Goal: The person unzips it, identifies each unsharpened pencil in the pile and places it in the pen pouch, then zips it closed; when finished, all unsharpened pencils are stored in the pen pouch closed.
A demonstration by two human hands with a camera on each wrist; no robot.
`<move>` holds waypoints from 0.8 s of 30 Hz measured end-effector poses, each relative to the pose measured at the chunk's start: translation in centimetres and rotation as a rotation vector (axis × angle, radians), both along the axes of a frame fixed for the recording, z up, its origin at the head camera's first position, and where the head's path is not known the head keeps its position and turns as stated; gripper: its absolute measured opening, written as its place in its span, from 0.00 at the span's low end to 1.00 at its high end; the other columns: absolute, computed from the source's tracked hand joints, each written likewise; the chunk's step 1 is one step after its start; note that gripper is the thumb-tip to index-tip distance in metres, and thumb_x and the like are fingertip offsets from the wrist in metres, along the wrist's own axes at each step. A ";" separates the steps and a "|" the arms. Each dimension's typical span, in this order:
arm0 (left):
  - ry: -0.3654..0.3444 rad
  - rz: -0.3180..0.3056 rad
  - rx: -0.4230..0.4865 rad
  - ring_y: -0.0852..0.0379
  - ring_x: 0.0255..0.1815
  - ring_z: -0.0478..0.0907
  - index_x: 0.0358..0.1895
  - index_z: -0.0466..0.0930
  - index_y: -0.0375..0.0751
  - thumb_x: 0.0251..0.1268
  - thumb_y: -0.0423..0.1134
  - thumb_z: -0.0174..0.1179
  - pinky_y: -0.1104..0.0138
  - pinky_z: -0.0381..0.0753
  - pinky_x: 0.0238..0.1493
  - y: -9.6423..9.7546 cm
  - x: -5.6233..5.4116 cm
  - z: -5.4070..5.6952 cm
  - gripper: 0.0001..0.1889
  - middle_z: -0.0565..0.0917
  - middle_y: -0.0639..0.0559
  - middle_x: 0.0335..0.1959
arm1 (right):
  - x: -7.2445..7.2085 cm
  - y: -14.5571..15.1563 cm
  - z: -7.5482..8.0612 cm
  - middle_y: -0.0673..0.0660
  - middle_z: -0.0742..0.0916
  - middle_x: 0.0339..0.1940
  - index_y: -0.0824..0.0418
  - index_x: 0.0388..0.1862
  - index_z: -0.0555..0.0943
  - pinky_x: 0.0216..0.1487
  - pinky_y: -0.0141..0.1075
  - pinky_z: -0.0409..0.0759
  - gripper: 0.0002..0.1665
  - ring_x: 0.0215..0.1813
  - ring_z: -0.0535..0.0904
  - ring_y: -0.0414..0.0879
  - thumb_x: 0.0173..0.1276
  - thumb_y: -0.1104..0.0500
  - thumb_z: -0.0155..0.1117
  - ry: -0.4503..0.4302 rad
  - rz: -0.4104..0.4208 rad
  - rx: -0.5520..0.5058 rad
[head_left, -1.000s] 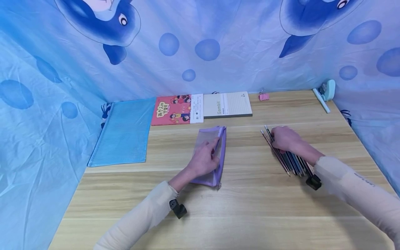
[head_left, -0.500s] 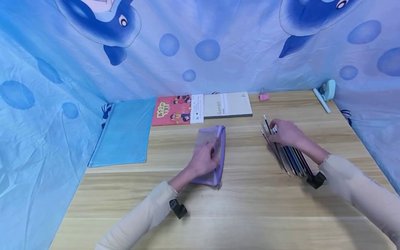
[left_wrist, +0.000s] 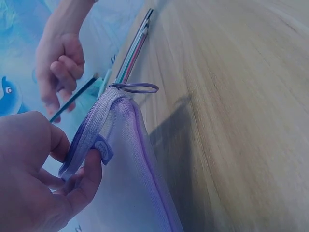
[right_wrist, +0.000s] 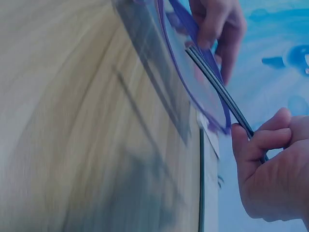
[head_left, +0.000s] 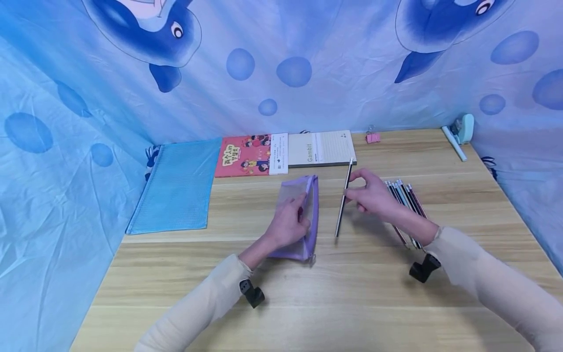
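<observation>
My left hand [head_left: 287,224] holds a purple mesh zip pouch [head_left: 313,215] by its zipper edge; in the left wrist view the thumb and fingers pinch the rim near a small tag [left_wrist: 103,148]. The pouch's mouth gapes toward the right in the right wrist view. Just right of it, my right hand [head_left: 373,196] pinches a dark pencil [head_left: 342,208] between thumb and fingers, raised off the table. The pencil's free end [right_wrist: 193,53] points at the pouch's mouth. Farther right, a bunch of several pencils [head_left: 403,192] lies on the table, partly hidden by the right forearm.
At the back lie a blue mesh folder [head_left: 176,188], a red picture book [head_left: 244,155], a Gambit notepad [head_left: 323,147] and a pink binder clip [head_left: 373,137]. A light blue pen [head_left: 454,143] and a pale blue stapler-like item [head_left: 466,128] stand at the far right corner.
My right hand has lifted a dark pencil from the bunch and carried it left, close to the pouch. The left hand and pouch have stayed put.
</observation>
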State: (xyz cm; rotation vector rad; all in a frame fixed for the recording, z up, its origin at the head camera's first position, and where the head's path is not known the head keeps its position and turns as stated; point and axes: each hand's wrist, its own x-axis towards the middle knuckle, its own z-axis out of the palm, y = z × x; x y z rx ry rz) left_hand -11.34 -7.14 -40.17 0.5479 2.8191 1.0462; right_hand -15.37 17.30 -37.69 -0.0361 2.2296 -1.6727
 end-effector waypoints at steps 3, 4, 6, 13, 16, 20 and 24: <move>0.008 -0.002 0.006 0.54 0.33 0.70 0.73 0.62 0.28 0.55 0.27 0.62 0.68 0.76 0.27 0.1 0.0 0.0 0.39 0.74 0.49 0.32 | 0.2 -1.4 -0.4 0.60 0.88 0.30 0.66 0.60 0.64 0.15 0.29 0.64 0.24 0.14 0.68 0.39 0.68 0.66 0.60 -0.022 -0.010 -0.045; 0.015 -0.003 0.007 0.54 0.33 0.70 0.73 0.62 0.27 0.55 0.27 0.62 0.68 0.76 0.27 0.1 0.0 0.0 0.38 0.74 0.49 0.32 | 0.3 -1.9 -0.5 0.59 0.88 0.30 0.66 0.59 0.64 0.15 0.29 0.65 0.24 0.14 0.68 0.39 0.68 0.66 0.60 -0.029 -0.009 -0.057; 0.034 -0.004 0.007 0.54 0.34 0.71 0.72 0.63 0.27 0.55 0.28 0.62 0.67 0.75 0.29 0.2 0.0 0.0 0.38 0.74 0.49 0.32 | 0.5 -2.8 -0.7 0.59 0.88 0.30 0.66 0.58 0.64 0.15 0.29 0.65 0.23 0.14 0.68 0.38 0.68 0.66 0.61 -0.041 -0.006 -0.087; 0.095 -0.003 0.018 0.53 0.36 0.72 0.70 0.67 0.28 0.54 0.28 0.62 0.64 0.75 0.35 0.4 -0.1 0.0 0.35 0.77 0.48 0.32 | 1.1 -5.4 -1.4 0.63 0.87 0.30 0.66 0.55 0.65 0.13 0.29 0.65 0.21 0.13 0.69 0.40 0.67 0.68 0.61 -0.058 0.017 -0.124; 0.093 0.008 0.028 0.52 0.36 0.71 0.70 0.67 0.29 0.54 0.28 0.63 0.64 0.74 0.34 0.6 -0.1 0.0 0.36 0.76 0.49 0.31 | 1.3 -6.1 -1.6 0.64 0.87 0.30 0.66 0.54 0.66 0.12 0.30 0.65 0.21 0.12 0.70 0.40 0.65 0.69 0.61 -0.051 0.027 -0.091; 0.095 0.029 0.052 0.53 0.35 0.70 0.70 0.68 0.30 0.53 0.27 0.63 0.64 0.74 0.33 0.7 -0.1 -0.1 0.35 0.75 0.49 0.31 | 1.6 -6.6 -1.9 0.63 0.87 0.27 0.67 0.52 0.67 0.11 0.31 0.66 0.20 0.11 0.70 0.41 0.63 0.69 0.62 -0.042 0.056 -0.057; 0.120 0.038 0.072 0.53 0.34 0.69 0.64 0.74 0.33 0.54 0.28 0.63 0.64 0.72 0.31 0.9 0.0 -0.1 0.30 0.75 0.50 0.29 | 1.6 -6.7 -2.0 0.63 0.86 0.25 0.69 0.51 0.68 0.10 0.31 0.66 0.20 0.11 0.71 0.42 0.62 0.69 0.63 -0.045 0.087 -0.019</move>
